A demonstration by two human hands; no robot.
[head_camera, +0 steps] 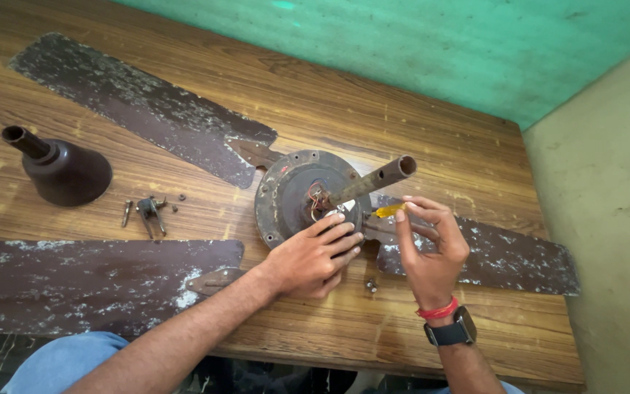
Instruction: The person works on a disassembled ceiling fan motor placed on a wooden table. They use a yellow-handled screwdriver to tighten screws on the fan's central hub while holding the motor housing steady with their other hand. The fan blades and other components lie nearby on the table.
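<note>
A dusty brown ceiling fan lies on a wooden table, its round motor housing facing up with a rusty rod sticking out of the middle. My left hand rests flat on the near rim of the housing, fingers spread. My right hand pinches a small yellow-handled screwdriver, its tip pointing at the housing next to the rod. Coloured wires show at the rod's base.
Three worn blades spread out: far left, near left and right. A brown bell-shaped canopy cover stands at the left. Loose screws and a small bracket lie beside it. A bolt sits near my wrists. Green wall behind.
</note>
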